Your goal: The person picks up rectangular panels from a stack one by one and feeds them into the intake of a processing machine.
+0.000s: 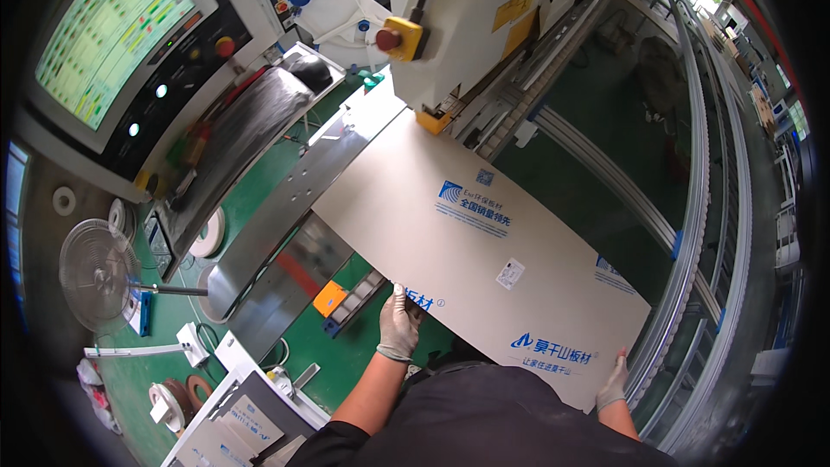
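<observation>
A large pale rectangular board with blue print and a small white label lies before me, its far end on the machine's metal bed beneath a white housing. My left hand, in a pale work glove, grips the board's near left edge, thumb on top. Gloved too, my right hand holds the edge at the near right corner; its fingers are partly hidden. The board's near edge passes close to my dark-clothed torso.
A red stop button on a yellow box juts from the white machine. At upper left stands a control panel with a lit screen. A fan is at left, a conveyor rail at right. Printed panels stand at lower left.
</observation>
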A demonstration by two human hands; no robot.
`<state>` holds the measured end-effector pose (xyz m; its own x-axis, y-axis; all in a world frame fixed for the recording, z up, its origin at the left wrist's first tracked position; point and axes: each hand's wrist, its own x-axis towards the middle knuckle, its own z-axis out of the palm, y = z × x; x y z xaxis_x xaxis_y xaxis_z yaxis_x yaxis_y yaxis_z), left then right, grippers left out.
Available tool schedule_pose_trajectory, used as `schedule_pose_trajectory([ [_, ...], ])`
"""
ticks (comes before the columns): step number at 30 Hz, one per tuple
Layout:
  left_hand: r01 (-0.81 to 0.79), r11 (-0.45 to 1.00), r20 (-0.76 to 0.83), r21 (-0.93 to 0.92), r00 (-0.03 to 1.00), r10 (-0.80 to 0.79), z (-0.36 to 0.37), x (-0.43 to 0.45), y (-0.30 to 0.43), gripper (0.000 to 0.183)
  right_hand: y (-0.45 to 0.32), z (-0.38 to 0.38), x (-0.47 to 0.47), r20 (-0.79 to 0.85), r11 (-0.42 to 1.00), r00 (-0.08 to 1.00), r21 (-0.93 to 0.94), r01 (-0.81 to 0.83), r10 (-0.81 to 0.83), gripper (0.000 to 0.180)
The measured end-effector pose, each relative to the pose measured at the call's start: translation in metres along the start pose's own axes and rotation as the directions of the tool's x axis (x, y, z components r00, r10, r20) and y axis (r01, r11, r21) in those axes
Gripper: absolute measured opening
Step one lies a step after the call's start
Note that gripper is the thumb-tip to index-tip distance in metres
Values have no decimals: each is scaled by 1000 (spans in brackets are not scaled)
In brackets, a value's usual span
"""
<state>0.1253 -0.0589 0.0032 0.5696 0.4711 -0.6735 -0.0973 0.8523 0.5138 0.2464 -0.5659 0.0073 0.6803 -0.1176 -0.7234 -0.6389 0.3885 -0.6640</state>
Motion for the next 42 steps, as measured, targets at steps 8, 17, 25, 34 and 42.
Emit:
schedule_pose_trajectory([
  [8, 35, 993, 46, 115, 998, -41, 77, 48, -8, 57, -64, 22, 66, 116, 999, 993, 34, -34, 30, 64],
  [17, 34, 959, 198, 280, 976, -93, 159, 104, -12, 61, -116, 6, 162, 97, 970, 968, -49, 238, -233, 45],
  [25, -129, 529, 182, 839, 982, -50, 68, 103, -52, 50, -140, 136, 135, -63, 549, 705, -677, 490, -706, 41],
  [34, 235, 44, -239, 971, 951, 197, -164, -76, -107, 51, -36, 333, 78, 941, -267, 144, -230, 936, -306, 38],
  [42, 247, 356, -428, 901, 628, 649, -321, -192, -153, 35, 103, 338, -32, 906, -47, -10, 33, 998, 422, 40],
])
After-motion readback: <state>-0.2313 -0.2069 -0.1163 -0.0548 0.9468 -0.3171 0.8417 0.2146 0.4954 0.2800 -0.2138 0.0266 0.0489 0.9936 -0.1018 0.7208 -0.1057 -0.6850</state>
